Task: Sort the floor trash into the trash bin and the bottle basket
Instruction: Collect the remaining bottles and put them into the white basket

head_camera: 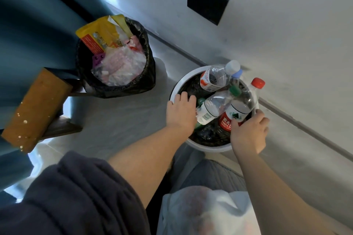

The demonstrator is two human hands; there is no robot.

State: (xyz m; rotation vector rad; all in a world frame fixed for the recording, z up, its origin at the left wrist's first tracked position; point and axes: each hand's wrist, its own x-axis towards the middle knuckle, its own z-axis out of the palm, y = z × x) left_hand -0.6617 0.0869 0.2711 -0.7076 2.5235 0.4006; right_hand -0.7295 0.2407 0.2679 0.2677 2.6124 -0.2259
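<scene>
Gripping the basket (pixel 210 148) rim, the left hand (pixel 180 114) curls over it at 9 o'clock and the right hand (pixel 248 133) at 4 o'clock. Bottles (pixel 214 78) inside: probably light, slick and crushable; take by the neck. Bin (pixel 149 78) stands at 10 o'clock.

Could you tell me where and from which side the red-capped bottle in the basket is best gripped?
I'd grip the red-capped bottle at its neck just below the cap, coming from above on the right. It leans cap-up past the basket rim, while its labelled base is wedged among other bottles.
</scene>
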